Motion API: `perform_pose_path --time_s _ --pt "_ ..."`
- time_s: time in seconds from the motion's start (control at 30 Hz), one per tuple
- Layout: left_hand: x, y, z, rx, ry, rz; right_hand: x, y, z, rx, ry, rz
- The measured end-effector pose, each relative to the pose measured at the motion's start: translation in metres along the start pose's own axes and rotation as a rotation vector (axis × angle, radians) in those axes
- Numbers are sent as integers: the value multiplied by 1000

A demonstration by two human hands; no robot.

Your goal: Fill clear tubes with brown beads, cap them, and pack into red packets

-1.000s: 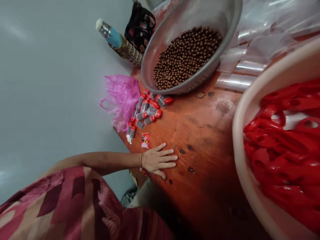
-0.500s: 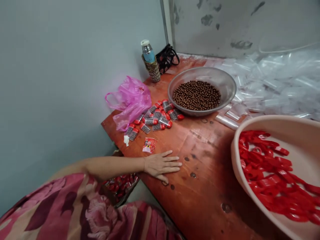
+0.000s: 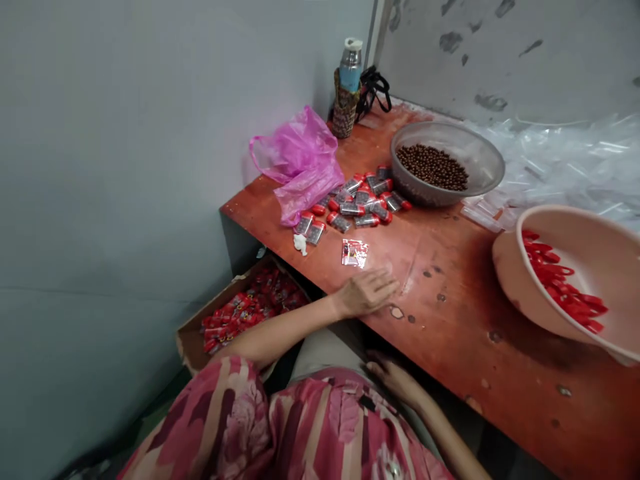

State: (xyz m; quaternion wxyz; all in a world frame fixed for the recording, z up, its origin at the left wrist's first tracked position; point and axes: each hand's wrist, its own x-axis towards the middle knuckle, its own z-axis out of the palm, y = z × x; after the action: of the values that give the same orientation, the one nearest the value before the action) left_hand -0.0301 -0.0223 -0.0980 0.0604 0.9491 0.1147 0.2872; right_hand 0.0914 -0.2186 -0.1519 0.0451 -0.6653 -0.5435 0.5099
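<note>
My left hand (image 3: 367, 293) lies palm down near the edge of the orange-red table (image 3: 450, 387), slightly blurred, fingers stretched out and holding nothing. Just beyond it is a small red printed packet (image 3: 355, 253). Farther back lie several clear containers with red caps (image 3: 353, 209), filled with dark balls. Below the table edge, my right hand (image 3: 393, 379) rests at my lap with its fingers extended in shadow; nothing shows in it.
A grey bowl of brown balls (image 3: 435, 167) and a pink basin (image 3: 545, 307) of red plastic pieces stand on the table. Clear plastic tubes (image 3: 575, 167) are heaped behind. A pink bag (image 3: 305, 153), a flask (image 3: 350, 70) and a carton of red packs (image 3: 193, 340) are leftward.
The view has turned left and down, bringing the carton and my right hand into sight. My left hand's spread fingers have drawn closer together on the table.
</note>
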Motion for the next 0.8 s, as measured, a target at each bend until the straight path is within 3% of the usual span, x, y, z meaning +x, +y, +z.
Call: perform_pose_path --time_s 0.17,0.3,0.43,0.53,0.67,0.8 --pt "-27 -40 -30 32 235 -384 -28 -48 -2 18 -38 -112" --pt "-39 -70 -42 46 298 -494 -40 -83 -2 -94 -24 -174" --pt "-64 -69 -56 101 377 -572 -46 -99 -5 -144 -38 -244" --pt "-66 -57 -55 114 335 -569 -48 -107 -12 -161 -58 -290" --pt "-40 -46 -34 134 148 -508 -48 -120 -22 -211 -80 -366" --pt "-24 -46 -13 174 55 -606 -44 -129 -32 -231 -121 -411"
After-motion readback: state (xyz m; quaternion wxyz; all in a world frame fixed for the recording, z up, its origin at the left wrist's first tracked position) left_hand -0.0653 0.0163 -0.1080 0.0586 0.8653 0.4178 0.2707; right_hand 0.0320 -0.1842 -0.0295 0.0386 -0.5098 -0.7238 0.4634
